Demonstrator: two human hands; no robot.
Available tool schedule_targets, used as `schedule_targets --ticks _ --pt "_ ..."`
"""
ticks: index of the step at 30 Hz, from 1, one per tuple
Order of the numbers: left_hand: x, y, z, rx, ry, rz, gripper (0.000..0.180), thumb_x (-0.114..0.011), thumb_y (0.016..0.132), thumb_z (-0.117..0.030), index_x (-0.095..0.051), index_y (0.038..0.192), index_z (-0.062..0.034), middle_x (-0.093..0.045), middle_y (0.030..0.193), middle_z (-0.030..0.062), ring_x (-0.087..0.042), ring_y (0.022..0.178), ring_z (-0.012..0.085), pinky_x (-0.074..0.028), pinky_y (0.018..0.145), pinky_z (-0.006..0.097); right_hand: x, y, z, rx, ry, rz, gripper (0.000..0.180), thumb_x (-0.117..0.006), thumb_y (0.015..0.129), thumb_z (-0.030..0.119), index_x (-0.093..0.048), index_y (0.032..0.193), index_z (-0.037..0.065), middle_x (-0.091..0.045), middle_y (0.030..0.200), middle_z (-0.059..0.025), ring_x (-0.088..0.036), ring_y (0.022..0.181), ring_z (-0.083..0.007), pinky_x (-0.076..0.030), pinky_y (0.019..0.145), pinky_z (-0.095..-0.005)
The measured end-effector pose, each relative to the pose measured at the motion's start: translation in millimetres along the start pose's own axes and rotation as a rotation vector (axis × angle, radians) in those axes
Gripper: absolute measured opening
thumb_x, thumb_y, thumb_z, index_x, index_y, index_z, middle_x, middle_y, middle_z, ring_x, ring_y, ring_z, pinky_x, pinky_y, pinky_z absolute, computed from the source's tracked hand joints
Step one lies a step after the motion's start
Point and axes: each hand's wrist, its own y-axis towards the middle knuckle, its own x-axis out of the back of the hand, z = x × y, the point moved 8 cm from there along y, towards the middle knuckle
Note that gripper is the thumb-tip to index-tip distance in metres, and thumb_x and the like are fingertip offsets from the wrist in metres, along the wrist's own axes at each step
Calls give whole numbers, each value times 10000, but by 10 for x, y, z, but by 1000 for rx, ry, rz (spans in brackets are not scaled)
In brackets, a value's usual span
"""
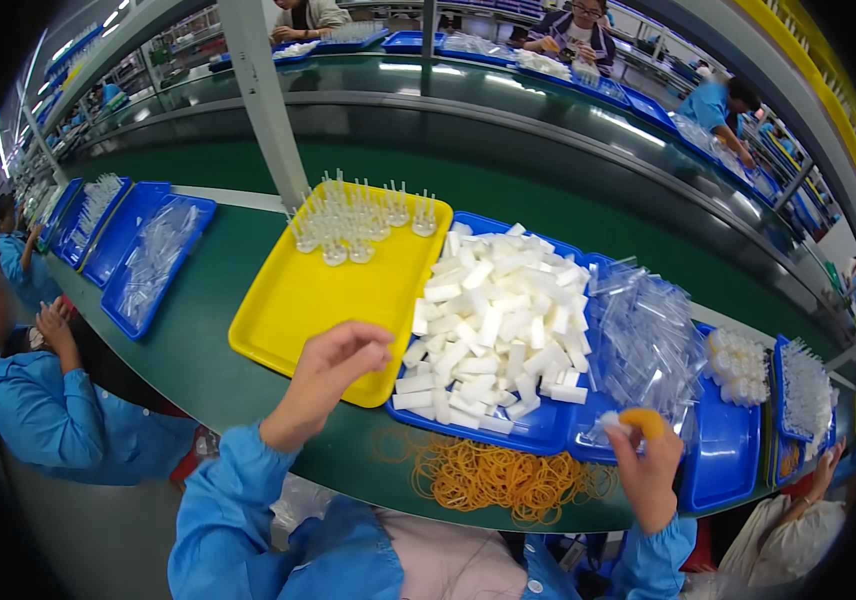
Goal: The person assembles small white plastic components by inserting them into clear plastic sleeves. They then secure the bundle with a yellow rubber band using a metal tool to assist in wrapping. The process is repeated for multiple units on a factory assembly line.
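Observation:
My left hand [333, 368] hovers over the near edge of the yellow tray [298, 300], fingers curled together as if pinching something small; what it holds I cannot make out. My right hand [645, 455] is raised over the near right of the blue tray [548, 432], gripping a small clear and white piece with an orange finger cot on one finger. Several white foam blocks [498, 320] fill that blue tray. Small clear vials [353, 225] stand at the far end of the yellow tray. A loose heap of orange rubber bands [493, 478] lies on the green bench in front of me.
Clear plastic bags [648, 335] are heaped on a blue tray at the right. More blue trays [153, 255] with bags sit at the left. A grey post [266, 100] rises behind the yellow tray. Workers in blue coats sit at my left [43, 400], at my right and across the line.

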Motion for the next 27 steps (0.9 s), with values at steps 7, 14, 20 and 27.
schedule_targets --ticks 7,14,20,27 --pt "231 1028 -127 -493 1198 -18 204 -615 821 -143 -609 984 -21 -609 844 94 -599 784 239 -471 734 345 -381 -712 476 -487 945 405 127 -616 772 29 -626 880 -36 -651 805 -120 -611 620 -151 -490 561 -254" --pt "696 1389 -28 -693 1774 -173 205 -676 746 -131 -620 927 -52 -557 867 114 -594 756 281 -482 677 393 -420 -943 582 -488 1115 525 249 -574 821 -48 -604 1066 -11 -648 906 -81 -602 732 -130 -477 650 -245" --pt "445 490 -717 -465 705 -236 227 -693 775 -57 -624 987 -16 -586 942 86 -625 739 187 -497 629 254 -338 -894 353 -675 1078 159 172 -539 835 16 -622 984 -6 -633 865 -54 -564 643 -110 -458 595 -255" --pt "-363 -743 -389 -129 141 334 211 -721 748 14 -640 942 -8 -586 975 93 -588 910 180 -489 815 302 -343 -741 225 -563 1218 -93 118 -533 821 10 -556 937 6 -578 883 -95 -585 666 -154 -480 606 -264"
